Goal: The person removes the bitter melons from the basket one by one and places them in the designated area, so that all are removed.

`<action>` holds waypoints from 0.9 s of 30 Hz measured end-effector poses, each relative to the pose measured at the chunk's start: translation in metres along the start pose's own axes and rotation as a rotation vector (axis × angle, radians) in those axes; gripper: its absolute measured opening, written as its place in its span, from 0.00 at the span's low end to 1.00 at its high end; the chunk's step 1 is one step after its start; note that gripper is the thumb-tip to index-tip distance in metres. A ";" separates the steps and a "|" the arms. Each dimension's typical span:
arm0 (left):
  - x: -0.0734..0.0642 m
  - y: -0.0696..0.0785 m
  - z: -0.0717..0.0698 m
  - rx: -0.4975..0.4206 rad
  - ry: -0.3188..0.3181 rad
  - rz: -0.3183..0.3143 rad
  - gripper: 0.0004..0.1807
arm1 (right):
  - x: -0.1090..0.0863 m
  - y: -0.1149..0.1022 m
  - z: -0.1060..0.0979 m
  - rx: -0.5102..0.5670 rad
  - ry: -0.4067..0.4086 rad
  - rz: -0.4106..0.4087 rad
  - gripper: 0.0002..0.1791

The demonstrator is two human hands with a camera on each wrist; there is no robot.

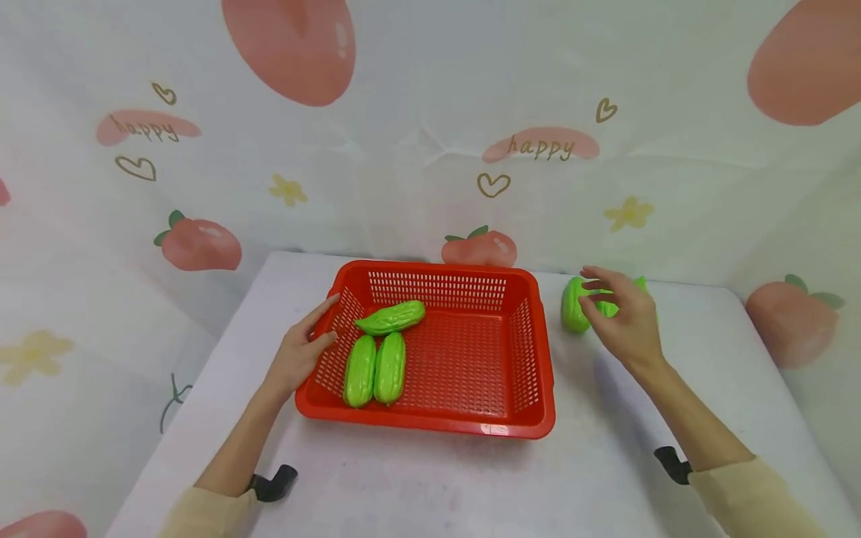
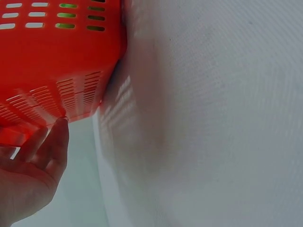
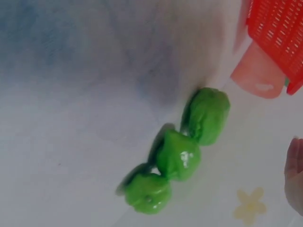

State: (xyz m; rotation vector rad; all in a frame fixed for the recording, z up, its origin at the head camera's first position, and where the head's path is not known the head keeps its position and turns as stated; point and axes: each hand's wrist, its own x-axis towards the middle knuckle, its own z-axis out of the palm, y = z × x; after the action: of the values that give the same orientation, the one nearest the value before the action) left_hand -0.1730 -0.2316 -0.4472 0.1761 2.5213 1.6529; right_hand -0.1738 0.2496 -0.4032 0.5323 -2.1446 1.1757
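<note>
A red plastic basket (image 1: 464,430) with slotted walls holds three glossy, bumpy green bitter melons on its left side; one melon (image 1: 393,317) lies crosswise behind two side by side (image 1: 359,371). At the basket's left rim, my left hand (image 1: 296,355) grips the edge, and the left wrist view shows fingers (image 2: 59,142) against the outer wall. To the right of the basket, my right hand (image 1: 625,321) hovers with loosely bent fingers and nothing between them. Beneath and beyond it are three more bitter melons (image 3: 180,156) in a row, partly hidden by the hand in the head view.
The white table (image 1: 377,486) carries the basket and the loose melons. Behind it hangs a pale cloth (image 1: 403,149) printed with peaches, hearts and flowers. Each wrist wears a black strap piece (image 1: 274,484).
</note>
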 end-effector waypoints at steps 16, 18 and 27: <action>0.000 0.003 0.003 -0.031 0.018 -0.043 0.33 | 0.010 0.000 0.024 0.034 -0.139 -0.018 0.28; 0.000 0.004 0.003 -0.033 0.017 -0.045 0.33 | 0.013 -0.007 0.027 0.042 -0.157 -0.020 0.28; 0.000 0.005 0.003 -0.061 0.010 -0.049 0.33 | 0.021 -0.017 0.044 0.038 -0.250 -0.055 0.28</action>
State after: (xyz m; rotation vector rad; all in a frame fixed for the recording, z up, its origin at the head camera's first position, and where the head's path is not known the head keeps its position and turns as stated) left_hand -0.1718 -0.2267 -0.4443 0.0994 2.4577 1.7131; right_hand -0.1930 0.2027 -0.3966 0.7862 -2.3035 1.1733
